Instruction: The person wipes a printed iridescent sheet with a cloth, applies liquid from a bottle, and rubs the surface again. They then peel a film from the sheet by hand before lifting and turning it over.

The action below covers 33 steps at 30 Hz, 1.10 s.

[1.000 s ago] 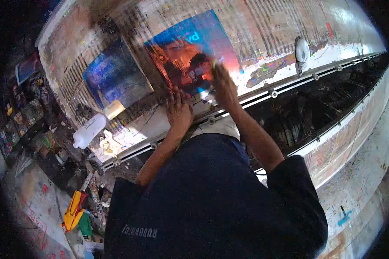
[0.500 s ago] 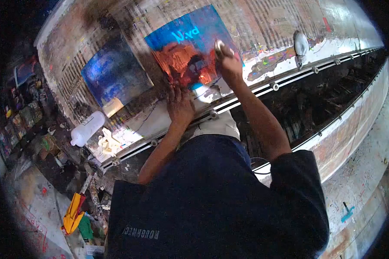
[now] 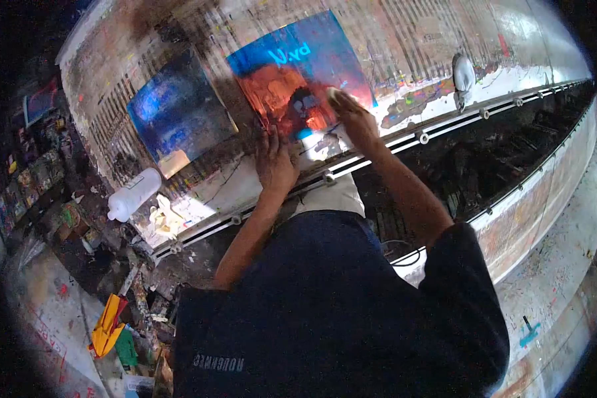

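A printed sheet (image 3: 265, 79) with blue, orange and red areas and light-blue lettering lies on the stained worktable. My left hand (image 3: 276, 162) rests flat at the sheet's lower left edge, fingers stretched out. On the right part of the sheet, my right hand (image 3: 355, 123) presses a small whitish wad (image 3: 332, 95), perhaps cloth; the fingers cover most of it. To the left lies a second sheet (image 3: 179, 109), dark blue with a pale lower corner.
A white plastic bottle (image 3: 135, 194) lies on its side by a crumpled pale cloth (image 3: 166, 217). Farther right is another whitish bottle (image 3: 464, 76). A metal rail (image 3: 385, 150) with rings runs along the near table edge. Yellow and red material (image 3: 107, 325) lies low on the left.
My right hand has moved down the sheet toward me with the wad, and its fingers now lie flatter. My left hand stays at the sheet's edge.
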Available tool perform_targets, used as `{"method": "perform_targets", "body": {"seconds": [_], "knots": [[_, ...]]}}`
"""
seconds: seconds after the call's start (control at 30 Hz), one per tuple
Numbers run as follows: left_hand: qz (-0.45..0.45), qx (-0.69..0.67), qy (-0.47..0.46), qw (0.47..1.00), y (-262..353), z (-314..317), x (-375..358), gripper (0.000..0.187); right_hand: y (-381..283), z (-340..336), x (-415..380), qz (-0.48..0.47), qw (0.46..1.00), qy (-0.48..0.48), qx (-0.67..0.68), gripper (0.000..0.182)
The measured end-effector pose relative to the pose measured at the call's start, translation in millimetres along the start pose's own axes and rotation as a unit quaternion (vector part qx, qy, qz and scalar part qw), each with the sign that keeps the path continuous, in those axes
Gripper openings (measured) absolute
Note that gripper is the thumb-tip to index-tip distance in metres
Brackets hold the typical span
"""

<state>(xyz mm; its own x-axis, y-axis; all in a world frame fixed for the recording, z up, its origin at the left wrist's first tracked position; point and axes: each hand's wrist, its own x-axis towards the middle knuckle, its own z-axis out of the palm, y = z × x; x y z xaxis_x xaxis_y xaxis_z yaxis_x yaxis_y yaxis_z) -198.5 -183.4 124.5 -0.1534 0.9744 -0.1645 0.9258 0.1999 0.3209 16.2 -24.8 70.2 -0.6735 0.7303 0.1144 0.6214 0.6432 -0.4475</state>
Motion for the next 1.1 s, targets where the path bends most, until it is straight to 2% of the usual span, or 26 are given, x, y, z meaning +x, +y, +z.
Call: {"method": "perform_targets", "body": {"seconds": [0.03, 0.17, 0.2, 0.23, 0.27, 0.3, 0.33, 0.37, 0.4, 0.43, 0.47, 0.53, 0.57, 0.6, 0.63, 0.7, 0.73, 0.77, 0.8, 0.83, 0.87, 0.93, 0.97, 1.0, 1.07, 1.1], "knots": [[-0.015, -0.01, -0.011, 1.0, 0, 0, 0, 0.061, 6, -9, 0, -0.003, 0.998, 0.037, 0.044, 0.039], [0.006, -0.001, -0.024, 1.0, -2, 2, -3, 0.064, -1, -7, 60, 0.103, 0.989, 0.103, -0.032, 0.038], [0.002, 0.0, -0.031, 1.0, 1, 2, -13, 0.064, -16, -17, 69, 0.15, 0.975, -0.146, -0.077, 0.039], [0.007, -0.009, -0.022, 1.0, 1, -1, -16, 0.064, -25, -24, 74, 0.19, 0.898, -0.379, -0.118, 0.04], [0.009, -0.016, 0.0, 1.0, 2, -4, -5, 0.065, -17, -17, 66, 0.187, 0.902, -0.37, -0.12, 0.04], [0.011, -0.01, 0.005, 1.0, 0, -7, 1, 0.065, -4, 3, 33, 0.158, 0.963, -0.162, 0.149, 0.041], [0.011, -0.021, -0.008, 1.0, -1, -8, -4, 0.066, 5, 11, 1, 0.117, 0.905, 0.061, 0.404, 0.042], [0.014, -0.034, -0.014, 0.999, -1, -9, 0, 0.067, 26, -1, -3, 0.012, 0.999, 0.027, 0.029, 0.042], [0.02, -0.033, -0.011, 0.999, -1, -12, 4, 0.067, 20, -15, 18, 0.07, 0.996, 0.046, 0.033, 0.043], [0.027, -0.022, -0.027, 0.999, 0, -16, 3, 0.067, 2, -42, 55, 0.215, 0.965, -0.148, -0.02, 0.044], [0.028, -0.012, -0.042, 0.999, 1, -18, -1, 0.066, -12, -56, 85, 0.343, 0.874, -0.336, -0.073, 0.044], [0.014, -0.104, -0.047, 0.993, -12, -24, -7, 0.063, -16, -15, 56, 0.305, 0.888, -0.314, -0.144, 0.046], [0.01, -0.193, -0.043, 0.98, -25, -30, 2, 0.059, -25, -18, 37, 0.168, 0.969, -0.172, -0.045, 0.049], [-0.044, -0.227, 0.016, 0.973, -41, -37, -1, 0.055, -24, -16, 22, 0.023, 0.998, -0.021, 0.057, 0.052], [-0.097, -0.26, 0.073, 0.958, -62, -44, -12, 0.05, -2, -8, 3, -0.012, 0.998, -0.042, 0.048, 0.054], [-0.244, -0.13, 0.124, 0.953, -115, -57, -41, 0.039, 19, -10, 4, 0.069, 0.997, -0.031, 0.021, 0.057], [-0.251, -0.061, 0.168, 0.951, -163, -43, -71, 0.038, 18, -20, 12, 0.143, 0.989, -0.029, 0.002, 0.058], [-0.262, 0.044, 0.216, 0.94, -186, -54, -88, 0.039, 5, -26, 20, 0.121, 0.99, 0.043, -0.056, 0.056], [-0.337, 0.071, 0.131, 0.93, -225, -61, -106, 0.056, -7, -15, 17, 0.128, 0.97, 0.051, -0.202, 0.054], [-0.337, 0.068, 0.134, 0.93, -275, -34, -153, 0.056, -26, -18, 14, 0.161, 0.968, 0.004, -0.194, 0.054], [-0.492, 0.202, 0.109, 0.84, -349, -13, -178, 0.072, -41, -22, 9, 0.195, 0.962, -0.041, -0.185, 0.054], [-0.593, 0.271, 0.045, 0.757, -291, -65, -163, 0.082, -48, -18, -12, 0.164, 0.964, -0.046, -0.204, 0.051], [-0.591, 0.265, 0.047, 0.761, -366, -52, -187, 0.082, -44, -28, -10, 0.191, 0.961, -0.117, -0.165, 0.045], [-0.396, 0.278, -0.101, 0.869, -408, -28, -214, 0.079, -40, -37, -9, 0.217, 0.95, -0.188, -0.122, 0.04], [-0.354, 0.188, -0.064, 0.914, -399, -46, -210, 0.071, -25, -60, -8, 0.242, 0.937, -0.227, -0.11, 0.03], [-0.407, 0.076, 0.02, 0.91, -390, -53, -209, 0.063, -22, -83, -1, 0.351, 0.907, -0.222, 0.069, 0.03]]}}
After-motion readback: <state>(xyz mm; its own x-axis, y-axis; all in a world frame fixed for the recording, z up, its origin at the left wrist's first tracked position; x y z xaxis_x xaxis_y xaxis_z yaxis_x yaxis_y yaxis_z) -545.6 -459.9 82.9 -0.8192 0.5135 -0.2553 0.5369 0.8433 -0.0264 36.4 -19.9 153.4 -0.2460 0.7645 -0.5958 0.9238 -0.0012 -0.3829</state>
